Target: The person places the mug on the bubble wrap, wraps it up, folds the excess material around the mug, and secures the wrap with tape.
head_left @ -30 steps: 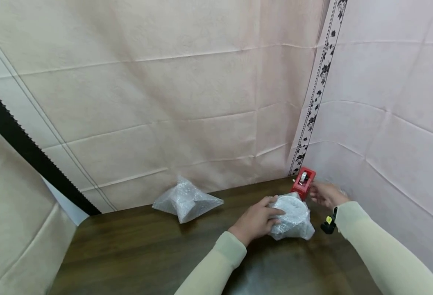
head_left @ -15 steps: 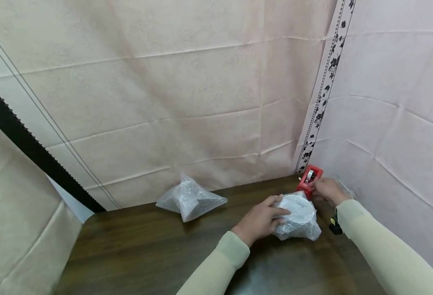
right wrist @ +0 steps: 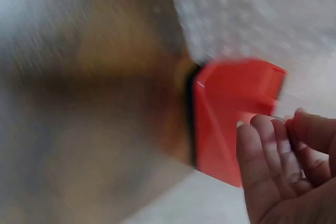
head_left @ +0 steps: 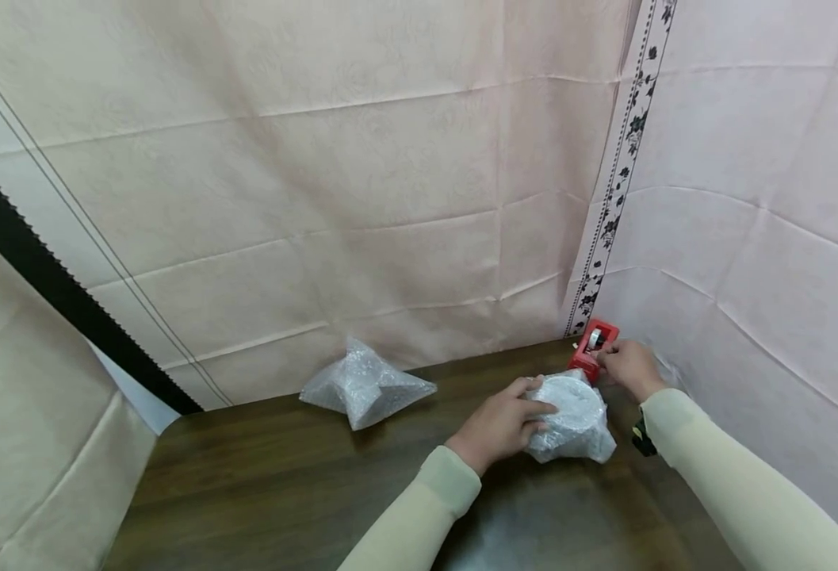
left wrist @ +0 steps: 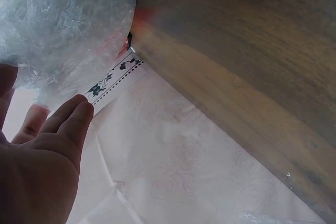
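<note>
A round object wrapped in bubble wrap (head_left: 574,416) lies on the table in the head view. My left hand (head_left: 500,424) rests on its left side, fairly straight fingers touching the wrap; in the left wrist view those fingers (left wrist: 73,121) lie beside the plastic. Just behind the bundle stands a red tape dispenser (head_left: 584,365) with a small roll of tape in it. My right hand (head_left: 631,369) is at its right side. Thumb and index finger pinch together at the red dispenser (right wrist: 220,124) in the right wrist view, where a thin edge of tape shows. The wrapped object's kind is hidden.
Another bubble-wrapped bundle (head_left: 365,387) with pointed corners lies at the table's back edge, left of centre. The dark wooden table (head_left: 262,476) meets a pale cloth wall (head_left: 390,198) at the back. A second cloth wall (head_left: 768,301) closes the right side.
My right hand has shifted slightly up and closer to the tape dispenser, its fingertips now at the dispenser's opening. The left hand stays on the bundle. The head view has swayed a little.
</note>
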`<control>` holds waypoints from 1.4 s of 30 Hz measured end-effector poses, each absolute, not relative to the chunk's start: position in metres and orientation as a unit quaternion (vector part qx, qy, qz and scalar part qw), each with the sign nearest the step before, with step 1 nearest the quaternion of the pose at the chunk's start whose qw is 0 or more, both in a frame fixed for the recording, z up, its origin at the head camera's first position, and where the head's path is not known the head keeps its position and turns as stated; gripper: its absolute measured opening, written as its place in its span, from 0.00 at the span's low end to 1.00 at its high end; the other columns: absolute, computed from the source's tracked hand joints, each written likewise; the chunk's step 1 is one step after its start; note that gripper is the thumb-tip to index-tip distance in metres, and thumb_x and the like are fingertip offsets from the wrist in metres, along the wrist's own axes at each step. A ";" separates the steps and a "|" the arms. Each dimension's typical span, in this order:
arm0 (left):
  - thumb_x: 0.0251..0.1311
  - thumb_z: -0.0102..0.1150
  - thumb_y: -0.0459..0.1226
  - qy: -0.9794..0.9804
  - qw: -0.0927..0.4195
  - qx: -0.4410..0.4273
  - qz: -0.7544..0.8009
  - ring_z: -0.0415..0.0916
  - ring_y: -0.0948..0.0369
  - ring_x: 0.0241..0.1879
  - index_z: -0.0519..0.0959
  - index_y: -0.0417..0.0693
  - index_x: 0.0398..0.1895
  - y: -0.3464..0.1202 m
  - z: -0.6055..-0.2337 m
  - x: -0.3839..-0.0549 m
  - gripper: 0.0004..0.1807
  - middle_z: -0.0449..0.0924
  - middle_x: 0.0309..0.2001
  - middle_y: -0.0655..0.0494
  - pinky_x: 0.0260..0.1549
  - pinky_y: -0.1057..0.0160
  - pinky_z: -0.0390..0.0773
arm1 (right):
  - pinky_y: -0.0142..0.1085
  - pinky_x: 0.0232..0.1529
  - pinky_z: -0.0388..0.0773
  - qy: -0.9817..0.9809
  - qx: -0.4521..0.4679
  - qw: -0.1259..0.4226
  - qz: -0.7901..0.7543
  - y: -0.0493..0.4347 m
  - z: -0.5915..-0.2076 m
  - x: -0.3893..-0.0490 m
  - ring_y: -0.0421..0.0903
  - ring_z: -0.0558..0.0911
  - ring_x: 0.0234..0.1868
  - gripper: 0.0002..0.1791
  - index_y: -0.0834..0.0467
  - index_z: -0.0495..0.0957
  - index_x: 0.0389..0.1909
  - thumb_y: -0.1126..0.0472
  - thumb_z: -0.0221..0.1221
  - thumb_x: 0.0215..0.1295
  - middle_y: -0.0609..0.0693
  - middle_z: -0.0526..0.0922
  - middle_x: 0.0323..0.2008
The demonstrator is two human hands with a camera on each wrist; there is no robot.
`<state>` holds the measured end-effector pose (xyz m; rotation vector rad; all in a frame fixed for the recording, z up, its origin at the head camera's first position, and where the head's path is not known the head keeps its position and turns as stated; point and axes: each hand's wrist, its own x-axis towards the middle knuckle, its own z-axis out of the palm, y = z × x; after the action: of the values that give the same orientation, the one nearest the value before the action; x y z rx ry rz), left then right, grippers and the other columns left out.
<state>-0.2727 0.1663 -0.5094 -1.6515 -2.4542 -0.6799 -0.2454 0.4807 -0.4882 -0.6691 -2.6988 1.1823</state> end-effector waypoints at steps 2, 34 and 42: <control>0.81 0.69 0.43 -0.805 0.054 -0.544 -0.229 0.73 0.62 0.84 0.89 0.63 0.71 0.166 -0.511 -0.273 0.19 0.70 0.86 0.56 0.73 0.68 0.82 | 0.40 0.37 0.93 -0.854 -0.231 0.028 0.465 0.476 -0.479 -0.244 0.43 0.91 0.33 0.18 0.72 0.83 0.54 0.59 0.56 0.87 0.53 0.92 0.33; 0.79 0.71 0.44 -0.829 0.042 -0.513 -0.219 0.82 0.64 0.75 0.90 0.65 0.68 0.175 -0.508 -0.275 0.18 0.72 0.84 0.60 0.71 0.67 0.84 | 0.16 0.25 0.78 -0.542 -0.175 -0.149 0.808 0.388 -0.447 -0.181 0.28 0.81 0.21 0.22 0.55 0.89 0.43 0.60 0.46 0.93 0.41 0.88 0.26; 0.79 0.71 0.43 -0.826 0.044 -0.513 -0.227 0.83 0.64 0.74 0.90 0.64 0.68 0.176 -0.513 -0.273 0.18 0.73 0.84 0.60 0.69 0.67 0.85 | 0.16 0.27 0.80 -0.596 -0.136 -0.144 0.778 0.356 -0.459 -0.150 0.25 0.82 0.23 0.19 0.53 0.89 0.42 0.59 0.50 0.92 0.37 0.88 0.27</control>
<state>-0.2728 0.1757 -0.5127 -1.5693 -2.5261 -0.6942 -0.1498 0.3559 -0.4586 -0.4710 -2.0675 2.6966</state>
